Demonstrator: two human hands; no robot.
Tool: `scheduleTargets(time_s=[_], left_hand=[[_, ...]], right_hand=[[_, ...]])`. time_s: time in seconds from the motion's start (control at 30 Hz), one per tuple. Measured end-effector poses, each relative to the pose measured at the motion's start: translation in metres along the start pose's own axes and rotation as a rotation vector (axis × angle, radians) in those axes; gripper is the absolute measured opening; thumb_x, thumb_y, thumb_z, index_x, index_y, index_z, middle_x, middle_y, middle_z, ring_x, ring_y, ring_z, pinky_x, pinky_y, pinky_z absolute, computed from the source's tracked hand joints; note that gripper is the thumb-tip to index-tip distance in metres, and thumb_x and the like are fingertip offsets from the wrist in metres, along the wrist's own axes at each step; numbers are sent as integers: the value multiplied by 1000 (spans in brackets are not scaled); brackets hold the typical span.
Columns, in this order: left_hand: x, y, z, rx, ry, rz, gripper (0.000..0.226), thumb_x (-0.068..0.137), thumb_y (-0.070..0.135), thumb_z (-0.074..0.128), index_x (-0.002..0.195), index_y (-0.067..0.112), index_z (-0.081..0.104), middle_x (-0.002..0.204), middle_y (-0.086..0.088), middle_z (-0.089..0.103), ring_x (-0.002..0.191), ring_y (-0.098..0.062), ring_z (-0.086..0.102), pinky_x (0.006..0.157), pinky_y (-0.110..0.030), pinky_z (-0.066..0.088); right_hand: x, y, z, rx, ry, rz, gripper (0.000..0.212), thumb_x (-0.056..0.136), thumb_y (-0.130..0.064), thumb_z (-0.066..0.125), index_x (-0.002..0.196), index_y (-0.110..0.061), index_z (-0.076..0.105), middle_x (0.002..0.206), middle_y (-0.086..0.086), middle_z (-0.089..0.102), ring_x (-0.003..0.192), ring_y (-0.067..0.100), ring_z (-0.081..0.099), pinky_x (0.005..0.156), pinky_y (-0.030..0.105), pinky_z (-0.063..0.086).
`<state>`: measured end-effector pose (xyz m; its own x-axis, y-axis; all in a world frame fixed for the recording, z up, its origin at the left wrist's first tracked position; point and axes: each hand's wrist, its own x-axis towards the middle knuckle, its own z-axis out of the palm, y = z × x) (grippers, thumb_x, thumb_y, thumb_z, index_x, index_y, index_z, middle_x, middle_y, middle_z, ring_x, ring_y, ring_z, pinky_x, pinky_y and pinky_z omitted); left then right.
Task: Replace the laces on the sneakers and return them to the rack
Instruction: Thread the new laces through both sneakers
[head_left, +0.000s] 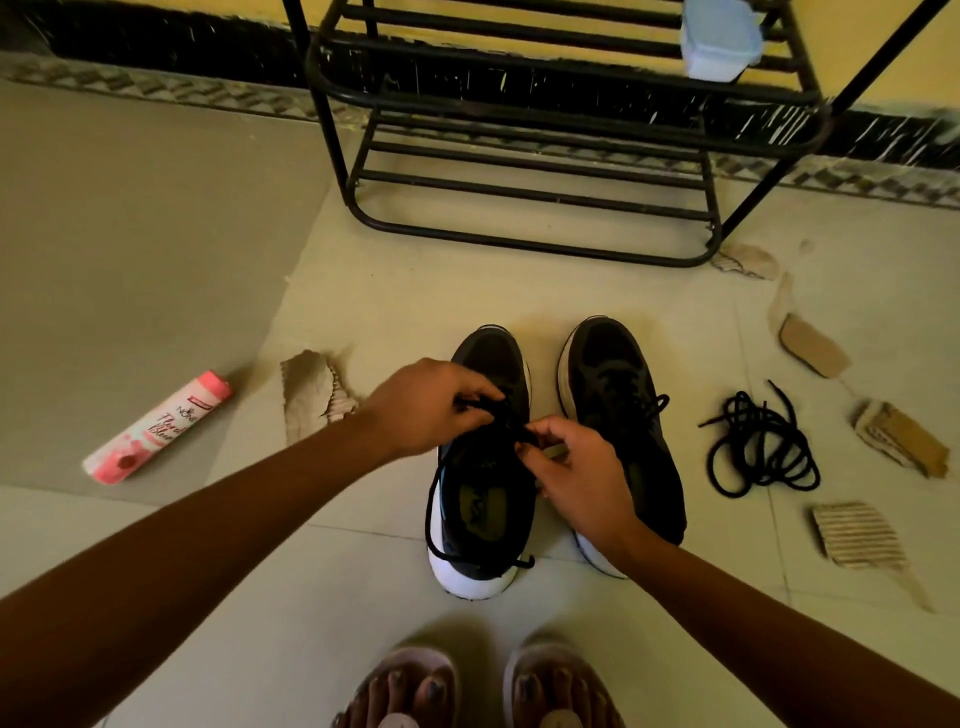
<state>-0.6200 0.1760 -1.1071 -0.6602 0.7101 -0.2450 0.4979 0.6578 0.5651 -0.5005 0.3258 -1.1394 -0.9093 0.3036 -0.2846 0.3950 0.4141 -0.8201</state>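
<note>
Two black sneakers with white soles stand side by side on the floor, toes pointing away from me. Over the left sneaker (480, 525) my left hand (421, 405) pinches a black lace (496, 415) near the upper eyelets. My right hand (576, 467) pinches the same lace on its other side. One lace end trails round the heel. The right sneaker (618, 395) is laced and partly hidden by my right hand. A loose bundle of black laces (761, 441) lies on the floor to the right of the shoes. The black metal shoe rack (530, 244) stands beyond the sneakers.
A pink bottle (158, 426) lies on the floor at the left. Torn cardboard pieces (311, 395) are scattered left and right of the shoes. A pale blue container (719, 41) sits on an upper rack shelf. My sandalled feet (483, 686) are at the bottom edge.
</note>
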Motion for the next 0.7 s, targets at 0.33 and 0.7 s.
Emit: scheduleTargets(time_s=[0.33,0.7], left_hand=[[10,6,8,-109,220,45,11,84,5,63,92,11,68,93,0,69,88,-15,65,80,-27,50],[-10,18,19,-121,192,105,16,81,10,69,95,15,75,91,-2,69,78,-13,64,75,-19,47]], right_hand=[[-1,-4,3,213,5,132,15,89,-12,61,99,-19,69,94,-4,69,92,13,64,88,38,54],[9,-21,-5,658,-109,493,17,91,3,52,100,-4,65,83,3,65,73,11,61,57,14,52]])
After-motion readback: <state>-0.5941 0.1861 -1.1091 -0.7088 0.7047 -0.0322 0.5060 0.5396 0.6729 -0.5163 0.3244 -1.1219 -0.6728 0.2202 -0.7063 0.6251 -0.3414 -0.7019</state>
